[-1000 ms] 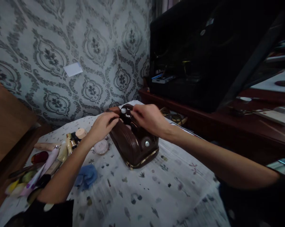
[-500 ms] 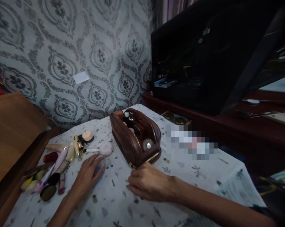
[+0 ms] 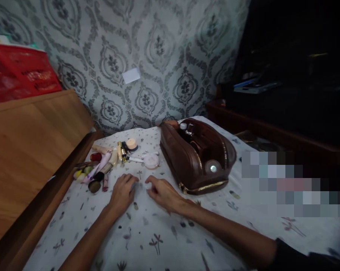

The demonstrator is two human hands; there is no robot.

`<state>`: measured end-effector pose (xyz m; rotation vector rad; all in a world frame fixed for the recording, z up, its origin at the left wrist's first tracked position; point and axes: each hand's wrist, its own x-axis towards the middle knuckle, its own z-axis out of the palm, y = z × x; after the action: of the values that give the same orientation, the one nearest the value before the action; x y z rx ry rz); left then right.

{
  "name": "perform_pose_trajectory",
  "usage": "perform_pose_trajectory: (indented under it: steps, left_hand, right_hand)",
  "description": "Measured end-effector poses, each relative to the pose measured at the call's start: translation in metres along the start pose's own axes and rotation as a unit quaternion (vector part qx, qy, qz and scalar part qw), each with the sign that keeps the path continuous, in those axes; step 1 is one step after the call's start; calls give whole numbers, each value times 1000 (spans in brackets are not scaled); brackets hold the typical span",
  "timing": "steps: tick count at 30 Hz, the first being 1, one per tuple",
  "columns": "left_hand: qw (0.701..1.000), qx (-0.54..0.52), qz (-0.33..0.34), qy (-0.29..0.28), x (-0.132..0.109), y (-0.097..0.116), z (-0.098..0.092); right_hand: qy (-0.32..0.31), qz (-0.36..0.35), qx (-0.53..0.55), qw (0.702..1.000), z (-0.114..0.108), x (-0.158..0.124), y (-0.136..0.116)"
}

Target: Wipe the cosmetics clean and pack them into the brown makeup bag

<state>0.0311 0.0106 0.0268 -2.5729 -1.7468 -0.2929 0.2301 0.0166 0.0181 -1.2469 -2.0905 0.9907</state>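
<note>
My left hand (image 3: 123, 192) is low over the patterned tablecloth, its fingers curled and a small bluish patch at the fingertips that I cannot make out. Facing it across a narrow gap, my right hand (image 3: 164, 194) is also curled, with something pale and blurred by its fingertips. To the right stands a brown leather makeup bag (image 3: 178, 162), unzipped, with bottles (image 3: 190, 129) inside. Just beyond my hands lies a round pale compact (image 3: 151, 160). Left of it are a cream-lidded jar (image 3: 131, 144), gold-capped tubes (image 3: 120, 152) and a pink-white tube (image 3: 100, 165).
Along the left side leans a wooden panel (image 3: 37, 139), with a red box (image 3: 26, 71) behind it. Patterned wallpaper (image 3: 158, 45) backs the table. A dark cabinet (image 3: 285, 101) stands at the right. Part of the table's right side is pixelated.
The view has turned left and come closer to the table. My right hand has moved away from the bag's front corner toward my left hand; the two now nearly meet.
</note>
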Motion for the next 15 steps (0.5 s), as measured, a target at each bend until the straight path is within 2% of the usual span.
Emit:
perform_pose_trajectory:
  steps: [4,7,10,15]
  left_hand:
    - [998,44,-14,-41,7,-3,-6]
    - [999,-11,0,-40,14,-13,-8]
    - [997,-76,-18,-21,32,-35,-9]
    - [994,-9,-106,27,85,-86,-7]
  right_hand:
    - [35,29,58,997,15,22,2]
    - [55,30,103,993,24,26,10]
    - [64,9,196,978,27,24,19]
    - [65,-5,253,965,29,24,25]
